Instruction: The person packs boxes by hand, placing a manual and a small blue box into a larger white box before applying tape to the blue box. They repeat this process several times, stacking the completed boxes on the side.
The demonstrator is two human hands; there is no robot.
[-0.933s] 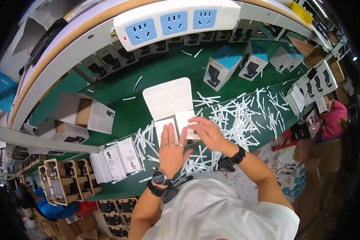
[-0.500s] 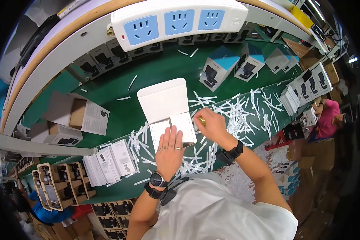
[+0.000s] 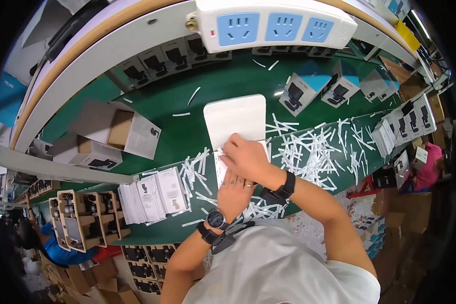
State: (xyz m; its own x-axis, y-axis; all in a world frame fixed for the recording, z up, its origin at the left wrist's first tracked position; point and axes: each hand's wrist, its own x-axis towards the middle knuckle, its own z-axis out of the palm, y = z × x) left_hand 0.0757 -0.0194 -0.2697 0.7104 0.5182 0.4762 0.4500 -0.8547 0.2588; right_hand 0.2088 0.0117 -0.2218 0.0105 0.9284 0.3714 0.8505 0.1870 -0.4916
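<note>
A small white carton [image 3: 236, 117] lies on the green bench with its wide lid flap raised toward the far side. My left hand [image 3: 233, 195] rests on its near part, fingers out straight, the tips partly covered by my other hand. Across the carton's middle, just below the lid's fold, is my right hand [image 3: 247, 161] with its fingers curled in. Whatever it grips is hidden now; half a second ago a small gold-coloured thing showed in it. Both hands hide most of the carton's inside.
Cut white paper strips [image 3: 311, 154] litter the bench on both sides. Printed leaflets [image 3: 154, 197] are stacked at left, beside open cartons [image 3: 137, 134]. Blue-topped boxes [image 3: 304, 91] stand far right. A power strip [image 3: 276, 28] hangs overhead. A person in pink [image 3: 428, 164] works at right.
My right hand has moved left from beside the carton to over its middle, covering the left fingertips. The gold-coloured thing no longer shows. The whole view has shifted, the bench sliding rightward.
</note>
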